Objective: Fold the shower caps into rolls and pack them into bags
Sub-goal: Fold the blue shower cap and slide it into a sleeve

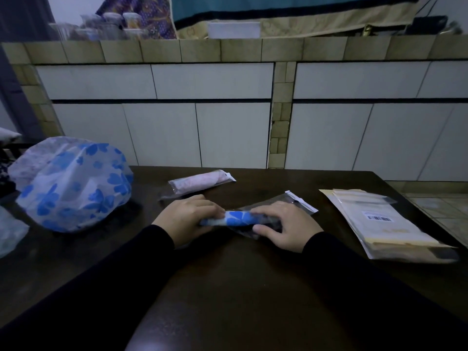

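The left hand curls its fingers round the bare end of a rolled blue-flowered shower cap, gripping it so the roll stays tight and can be pushed lengthwise. The right hand lies over the clear bag, fingers bent across the top and thumb underneath, pinching the plastic round the roll, likely to hold the bag steady while the roll slides in. The roll's right part already sits inside the bag; its left part sticks out. Both wrists rest low on the dark table, forearms in black sleeves angling inward so the hands face each other along the roll.

Just behind the hands lies a packed pink roll in its own bag, set aside as finished work. To the left sits a puffed-up blue-flowered cap, unfolded, probably waiting its turn. To the right, within reach of the right hand, is a stack of flat empty bags in a packet with a barcode label.
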A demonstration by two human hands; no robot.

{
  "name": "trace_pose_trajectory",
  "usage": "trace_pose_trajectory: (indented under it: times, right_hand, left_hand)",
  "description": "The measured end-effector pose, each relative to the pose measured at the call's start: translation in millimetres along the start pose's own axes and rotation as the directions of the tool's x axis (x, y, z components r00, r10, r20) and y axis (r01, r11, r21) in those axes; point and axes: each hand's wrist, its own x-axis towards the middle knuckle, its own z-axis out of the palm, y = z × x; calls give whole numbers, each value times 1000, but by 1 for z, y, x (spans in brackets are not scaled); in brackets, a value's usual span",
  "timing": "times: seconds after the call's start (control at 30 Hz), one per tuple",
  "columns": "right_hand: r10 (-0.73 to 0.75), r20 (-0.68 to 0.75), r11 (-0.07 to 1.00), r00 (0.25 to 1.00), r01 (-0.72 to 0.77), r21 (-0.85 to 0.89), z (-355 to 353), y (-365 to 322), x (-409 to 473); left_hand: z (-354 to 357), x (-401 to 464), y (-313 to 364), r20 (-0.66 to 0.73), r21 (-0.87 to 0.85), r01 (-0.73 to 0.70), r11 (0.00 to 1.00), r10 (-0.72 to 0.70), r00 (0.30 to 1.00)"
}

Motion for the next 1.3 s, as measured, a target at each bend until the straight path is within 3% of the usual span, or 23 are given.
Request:
trace_pose_trajectory:
  times: [0.2,0.33,0.43,0.5,0.57,0.63,0.7,0.77,0.87,1.03,1.13,1.3]
  right_hand:
    - [-51,23,999,998,51,-1,0,5,-1]
    - [-74,-19,997,997,74,-10,2,6,2]
    - [-58,-48,996,997,54,-64,3,6,3]
    - [-31,-56,998,998,28,-56,5,4,2]
    - [-11,-57,998,998,8,-57,7,1,2]
    - [-8,-83,996,996,1,-88,8,-1,1]
    - [-12,-114,991,993,-4,-133,6,-2,1]
    - [-11,-102,991,995,-3,-136,5,0,0]
    - [-11,-22,999,1000,10,-43,5,7,-2]
    - [-36,-34,996,999,33,-84,4,9,-4]
    - [-33,-51,993,998,27,-111,7,2,-1]
    - [-53,-26,989,998,48,-143,1,1,1]
  left_hand:
    - [8,-4,-2,31,-72,7,997,-4,1000]
    - [14,1,4,39,-248,159,956,-154,987]
    - [3,3,4,143,-381,300,875,-265,954]
    - [-7,2,4,243,-487,428,761,-353,903]
    - [-10,2,2,227,-492,535,687,-492,841]
    - [-10,6,-2,155,-332,648,686,-638,754]
    - [-11,10,-1,206,-182,755,630,-727,655]
    - [-10,12,1,275,-102,780,617,-736,618]
    - [-10,16,5,311,-136,785,605,-726,613]
    - [-7,21,10,353,-339,837,430,-767,536]
    - [-1,24,20,386,-416,824,384,-746,543]
    - [4,25,25,365,-417,816,401,-748,554]
